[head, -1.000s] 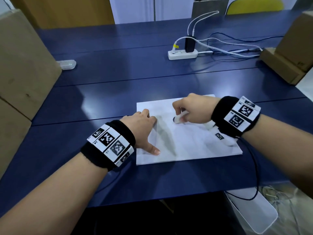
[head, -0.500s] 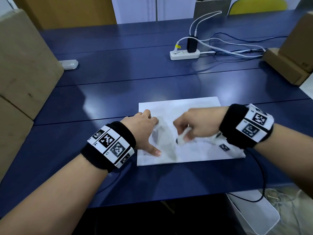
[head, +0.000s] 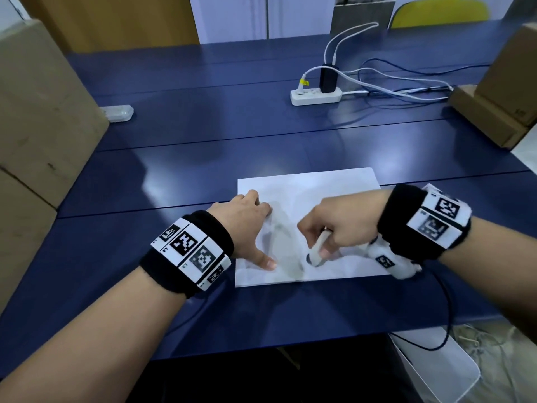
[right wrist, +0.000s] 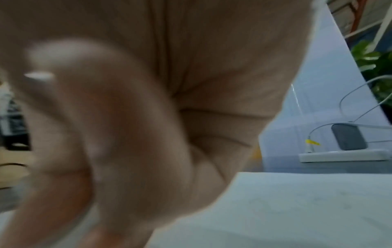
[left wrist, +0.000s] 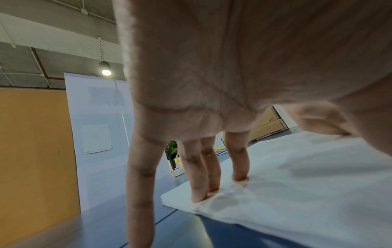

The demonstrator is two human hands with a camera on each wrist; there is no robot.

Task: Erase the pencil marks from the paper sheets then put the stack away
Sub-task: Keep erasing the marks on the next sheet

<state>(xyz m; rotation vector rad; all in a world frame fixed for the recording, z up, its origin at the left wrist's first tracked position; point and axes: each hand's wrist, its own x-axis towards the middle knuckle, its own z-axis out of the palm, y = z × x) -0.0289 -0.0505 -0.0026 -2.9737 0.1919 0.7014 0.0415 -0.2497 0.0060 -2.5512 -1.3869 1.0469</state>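
Note:
A stack of white paper sheets [head: 325,187] lies on the blue table [head: 203,158] near its front edge. My left hand [head: 247,225] presses straight, spread fingers on the stack's left side; the left wrist view shows fingertips [left wrist: 199,198] planted near the paper's [left wrist: 297,184] corner. My right hand [head: 337,228] grips a white eraser stick [head: 318,248], whose dark tip touches the sheet near its front edge. The right wrist view is blurred; curled fingers [right wrist: 118,127] fill it above the paper [right wrist: 297,209].
Cardboard boxes stand at the left [head: 37,117] and far right [head: 499,106]. A white power strip [head: 315,96] with a black plug and cables lies at the back. A small clear case [head: 117,113] sits back left. A white bin [head: 436,367] stands below the table edge.
My right hand has drawn the eraser down the sheet toward me, from the paper's middle to near its front edge. The left hand has stayed pressed in place.

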